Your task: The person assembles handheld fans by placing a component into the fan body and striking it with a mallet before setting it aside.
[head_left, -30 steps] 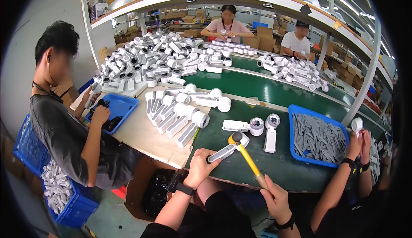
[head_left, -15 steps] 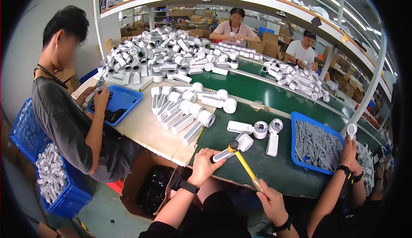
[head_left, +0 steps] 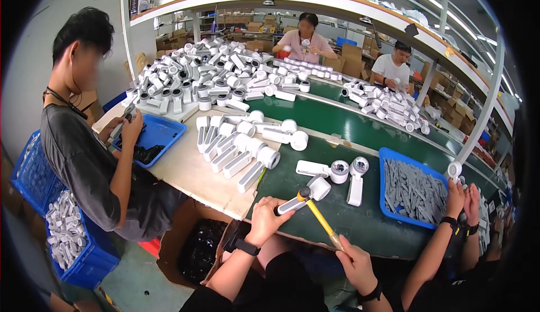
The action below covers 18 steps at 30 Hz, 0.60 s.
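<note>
My left hand (head_left: 265, 220) is closed around the handle end of a white-and-grey handheld device (head_left: 319, 189), whose round head points away over the table edge. My right hand (head_left: 356, 263) grips a hammer (head_left: 322, 217) by its yellow handle. The hammer's dark head rests on or just above the device's grey handle strip; I cannot tell whether they touch. Just beyond lie two similar devices (head_left: 339, 171) (head_left: 358, 180) on the green tabletop, round ends up. A cluster of more such devices (head_left: 239, 149) lies to the left on a beige board.
At right stands a blue tray (head_left: 388, 209) of grey strips, beside a neighbour's hands (head_left: 457, 199). A person at left works over another blue tray (head_left: 179, 134). A large heap of devices (head_left: 197, 70) lies behind. Below the table is a cardboard box (head_left: 169, 250) with dark parts.
My hands keep their hold on the device and the hammer, nearly still. The neighbour's hands at right have moved apart. The view has shifted slightly.
</note>
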Motion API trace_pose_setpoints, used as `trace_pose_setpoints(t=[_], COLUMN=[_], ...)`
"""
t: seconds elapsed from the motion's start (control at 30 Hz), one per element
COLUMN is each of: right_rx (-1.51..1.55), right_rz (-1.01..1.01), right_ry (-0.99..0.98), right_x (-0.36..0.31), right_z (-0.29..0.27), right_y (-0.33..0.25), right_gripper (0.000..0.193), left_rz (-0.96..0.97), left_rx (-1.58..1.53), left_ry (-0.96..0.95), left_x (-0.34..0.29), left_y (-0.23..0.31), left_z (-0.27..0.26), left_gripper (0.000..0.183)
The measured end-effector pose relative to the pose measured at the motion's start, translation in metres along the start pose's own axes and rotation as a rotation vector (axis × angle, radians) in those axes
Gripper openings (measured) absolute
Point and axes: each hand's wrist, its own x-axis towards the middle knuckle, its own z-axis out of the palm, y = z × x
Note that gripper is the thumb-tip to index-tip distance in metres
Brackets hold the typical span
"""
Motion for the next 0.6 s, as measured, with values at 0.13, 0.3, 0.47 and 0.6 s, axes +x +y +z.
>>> trace_pose_setpoints(t=[0.13, 0.3, 0.47, 0.6], right_rx=[0.085, 0.044, 0.049, 0.317], right_rz=[0.016, 0.049, -0.009, 0.206], right_ry=[0.171, 0.129, 0.147, 0.110], right_x=[0.000, 0.003, 0.008, -0.009], right_z=[0.000, -0.006, 0.007, 0.008], right_y=[0.002, 0.018, 0.037, 0.050], right_gripper=[0.042, 0.042, 0.042, 0.043], left_rz=[0.011, 0.000, 0.114, 0.144], left_rx=[0.033, 0.134, 0.264, 0.159], left_ry=[-0.010, -0.034, 0.038, -0.073], left_x=[-0.002, 0.002, 0.018, 0.020], left_y=[0.003, 0.009, 0.016, 0.020], left_z=[-0.002, 0.006, 0.016, 0.014], left_gripper=[0.025, 0.024, 0.030, 0.037])
